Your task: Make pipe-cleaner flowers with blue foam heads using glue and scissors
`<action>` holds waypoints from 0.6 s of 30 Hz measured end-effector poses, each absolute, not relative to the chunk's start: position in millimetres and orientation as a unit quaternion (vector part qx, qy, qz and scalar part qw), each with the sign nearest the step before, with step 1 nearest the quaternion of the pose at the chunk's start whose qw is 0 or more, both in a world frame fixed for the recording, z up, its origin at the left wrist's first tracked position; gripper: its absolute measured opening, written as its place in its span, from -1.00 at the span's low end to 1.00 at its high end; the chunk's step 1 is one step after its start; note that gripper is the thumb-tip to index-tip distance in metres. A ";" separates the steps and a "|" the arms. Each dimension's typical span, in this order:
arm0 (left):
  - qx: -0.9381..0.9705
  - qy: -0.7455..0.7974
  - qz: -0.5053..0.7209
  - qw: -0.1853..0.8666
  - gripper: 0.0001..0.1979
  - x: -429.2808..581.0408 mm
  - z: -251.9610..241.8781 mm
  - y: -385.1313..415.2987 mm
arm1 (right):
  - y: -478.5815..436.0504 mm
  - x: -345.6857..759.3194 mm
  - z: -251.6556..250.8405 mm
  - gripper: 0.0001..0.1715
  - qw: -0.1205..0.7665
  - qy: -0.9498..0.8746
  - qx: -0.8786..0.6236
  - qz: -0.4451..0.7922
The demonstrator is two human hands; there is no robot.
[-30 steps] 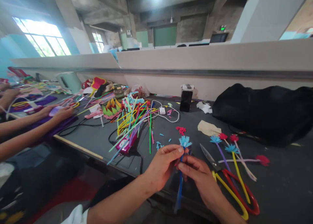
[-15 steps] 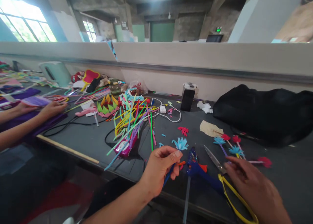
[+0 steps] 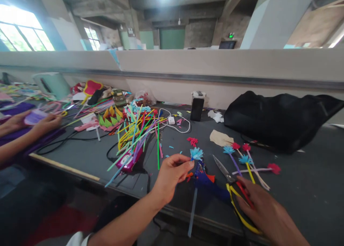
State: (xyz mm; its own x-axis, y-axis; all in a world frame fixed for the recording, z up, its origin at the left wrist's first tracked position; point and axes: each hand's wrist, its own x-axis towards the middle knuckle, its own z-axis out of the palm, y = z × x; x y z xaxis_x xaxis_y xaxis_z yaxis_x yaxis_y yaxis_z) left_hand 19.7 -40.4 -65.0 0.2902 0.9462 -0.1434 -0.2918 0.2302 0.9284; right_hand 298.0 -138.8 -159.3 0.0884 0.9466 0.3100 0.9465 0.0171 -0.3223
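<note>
Between the thumb and fingers of my left hand (image 3: 173, 174) is a light-blue fuzzy flower (image 3: 196, 154), its head upright above my fingertips. The rest of its stem is hidden by my hand. A blue glue gun (image 3: 201, 178) lies just right of that hand, a clear glue stick (image 3: 192, 213) poking out toward me. My right hand (image 3: 264, 206) is closed around the red handle of a pair of scissors (image 3: 228, 181); the other handle is yellow, and the blades point away to the left. Beyond it lie several finished flowers, including a blue one (image 3: 245, 160) and a red one (image 3: 274, 168).
A heap of coloured pipe cleaners (image 3: 137, 138) covers a pink power strip (image 3: 130, 160) at left. Behind are a white cable (image 3: 185, 131), a phone (image 3: 197, 109) and a black bag (image 3: 268, 120). Red scraps (image 3: 192, 142) lie mid-table. A co-worker's hands (image 3: 45, 126) work at far left.
My right hand has moved from beside the flower stems onto the scissors' red handle. My left hand still holds the blue flower. The whole view has shifted slightly.
</note>
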 end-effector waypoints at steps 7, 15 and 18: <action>0.514 0.435 0.477 0.565 -0.82 14.6 -64.5 -29.2 | -129.0 282.9 -132.0 -0.61 0.313 -0.534 -0.772 0.145; 0.567 0.429 0.477 0.516 -0.89 10.5 -70.9 -24.2 | -136.9 274.3 -99.2 -0.36 0.422 -0.386 -0.690 0.443; 0.576 0.435 0.468 0.510 -0.87 10.1 -71.5 -24.0 | -140.3 268.7 -103.9 -0.48 0.437 -0.384 -0.640 0.502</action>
